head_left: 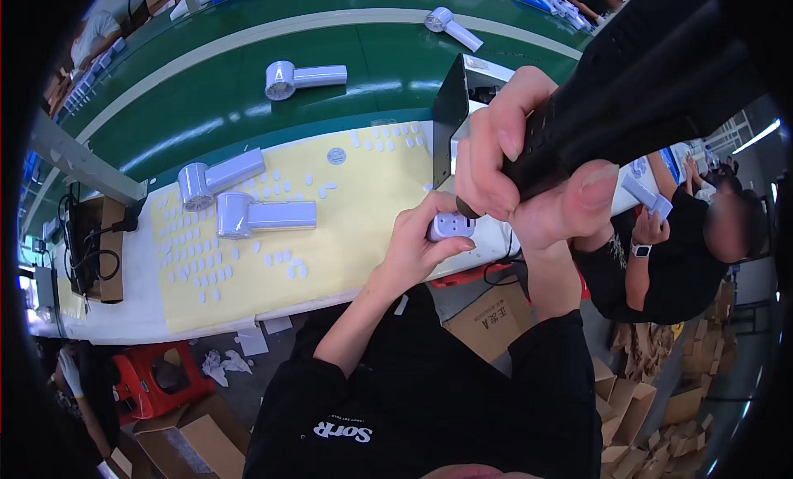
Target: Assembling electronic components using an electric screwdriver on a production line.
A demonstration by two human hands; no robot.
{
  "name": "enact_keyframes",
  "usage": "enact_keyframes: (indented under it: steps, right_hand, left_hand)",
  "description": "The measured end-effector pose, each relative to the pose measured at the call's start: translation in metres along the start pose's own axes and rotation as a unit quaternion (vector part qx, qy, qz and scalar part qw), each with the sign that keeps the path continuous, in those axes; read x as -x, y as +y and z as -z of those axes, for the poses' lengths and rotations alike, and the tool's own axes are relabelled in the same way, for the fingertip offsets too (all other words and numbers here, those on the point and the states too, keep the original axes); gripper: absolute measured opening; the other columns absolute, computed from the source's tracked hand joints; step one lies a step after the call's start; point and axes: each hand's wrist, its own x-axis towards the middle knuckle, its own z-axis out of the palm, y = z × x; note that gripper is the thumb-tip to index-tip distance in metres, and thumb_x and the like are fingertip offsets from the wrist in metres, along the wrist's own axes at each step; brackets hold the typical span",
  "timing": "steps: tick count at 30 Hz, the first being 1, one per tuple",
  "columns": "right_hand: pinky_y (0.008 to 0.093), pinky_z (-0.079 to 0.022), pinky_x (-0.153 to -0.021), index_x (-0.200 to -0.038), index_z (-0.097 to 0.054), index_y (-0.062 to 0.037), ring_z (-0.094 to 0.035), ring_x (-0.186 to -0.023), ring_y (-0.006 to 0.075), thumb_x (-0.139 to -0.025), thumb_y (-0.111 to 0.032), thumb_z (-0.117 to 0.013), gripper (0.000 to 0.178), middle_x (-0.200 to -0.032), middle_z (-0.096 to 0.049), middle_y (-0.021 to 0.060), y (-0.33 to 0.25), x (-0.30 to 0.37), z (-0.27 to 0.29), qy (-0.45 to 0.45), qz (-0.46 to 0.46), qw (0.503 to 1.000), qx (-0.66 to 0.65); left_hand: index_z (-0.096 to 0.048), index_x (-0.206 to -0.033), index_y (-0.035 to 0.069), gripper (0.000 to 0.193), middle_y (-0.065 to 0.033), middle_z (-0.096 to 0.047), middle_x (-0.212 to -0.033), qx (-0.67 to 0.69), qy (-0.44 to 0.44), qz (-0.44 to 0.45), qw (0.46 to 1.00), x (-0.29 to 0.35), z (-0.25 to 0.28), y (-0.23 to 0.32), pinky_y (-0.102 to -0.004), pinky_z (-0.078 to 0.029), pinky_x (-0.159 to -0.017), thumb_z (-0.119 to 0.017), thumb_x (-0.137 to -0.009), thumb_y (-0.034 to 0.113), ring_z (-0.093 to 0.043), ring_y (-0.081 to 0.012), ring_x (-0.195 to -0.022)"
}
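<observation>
My left hand [415, 236] is closed round a pale lavender handheld fan [450, 225], with the holed end of its handle facing up. Close to the camera, my right hand [529, 161] grips a dark power screwdriver [636, 91], its fingers wrapped round the black body. The tool's narrow end points down toward the fan's handle end; I cannot tell whether they touch. Two more lavender fans, one [219, 179] behind the other [266, 215], lie on the yellow sheet [347, 264] to the left.
Several small white oval pieces [198, 249] dot the sheet. Beyond runs a green conveyor belt [380, 74] carrying fans [306, 78]. A dark metal box [450, 120] stands behind my hands. At right, a co-worker [661, 264] holds a fan. A red stool [161, 380] is lower left.
</observation>
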Motion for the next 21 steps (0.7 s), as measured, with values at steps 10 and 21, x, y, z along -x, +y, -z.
enact_keyframes:
  steps: [10,21]
  right_hand:
    - [0.0208,-0.033,-0.037,-0.08,-0.036,-0.0073,-0.039,-0.039,0.0077,-0.064,-0.077,-0.055,0.074,-0.051,-0.042,-0.0002,0.002,0.003,0.002,-0.008,0.003,1.0,-0.01]
    - [0.0223,-0.035,-0.038,-0.083,-0.04,-0.0056,-0.039,-0.039,0.0101,-0.078,-0.053,-0.061,0.052,-0.053,-0.044,0.0033,0.02,0.016,0.058,0.04,0.194,0.969,-0.147]
  left_hand:
    - [-0.052,-0.095,0.004,0.041,-0.0048,-0.062,-0.08,0.022,-0.006,0.016,1.0,0.0,-0.001,0.001,-0.0248,-0.045,-0.064,-0.075,-0.072,0.028,-0.058,-0.0145,-0.067]
    - [-0.05,-0.098,0.002,0.045,-0.0092,-0.061,-0.086,0.055,-0.019,0.019,0.998,-0.001,-0.005,-0.005,-0.0254,-0.045,-0.067,-0.07,-0.077,0.036,-0.058,-0.0137,-0.077]
